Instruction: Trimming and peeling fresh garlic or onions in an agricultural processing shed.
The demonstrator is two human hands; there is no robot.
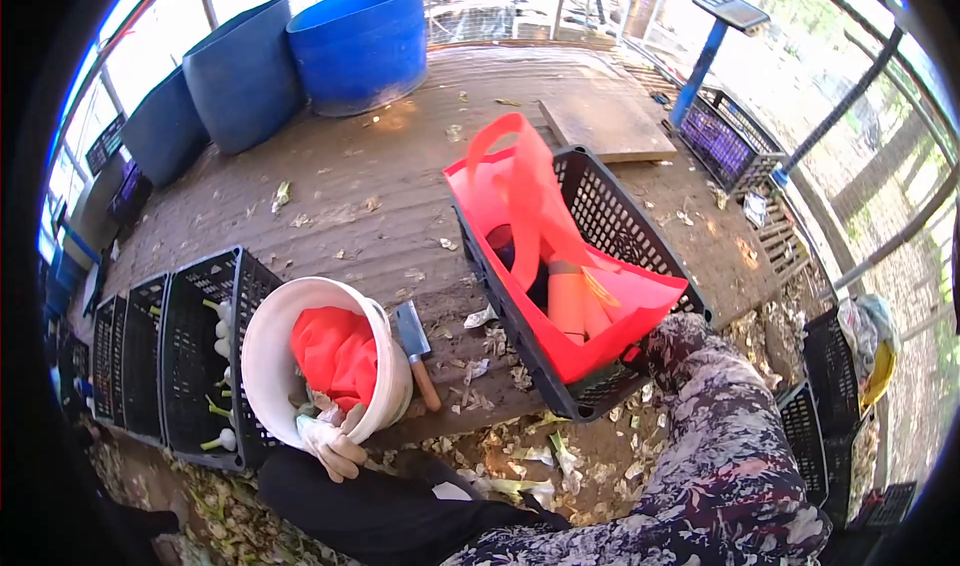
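Note:
A sleeve with a floral print (727, 401) reaches to the near right corner of a black plastic crate (626, 213). My right hand at its end is hidden behind a red fabric tote bag (517, 341). The bag sits tilted in the crate, its mouth open and handles up, with orange tube-shaped items (566, 300) inside. My left hand is out of view. Before me, to the left, a white bucket (262, 341) leans, holding bunched red cloth (337, 352). A pale glove (334, 450), seemingly empty, hangs over its rim. Beside the bucket lies a cleaver with a wooden handle (424, 382).
Black crates (199, 363) stand at left, one holding several garlic bulbs (223, 330). Large blue tubs (360, 48) line the far left. A platform scale (607, 120) with a blue post stands far right, near another crate (724, 142). Garlic skins and stalks (566, 461) litter the ground.

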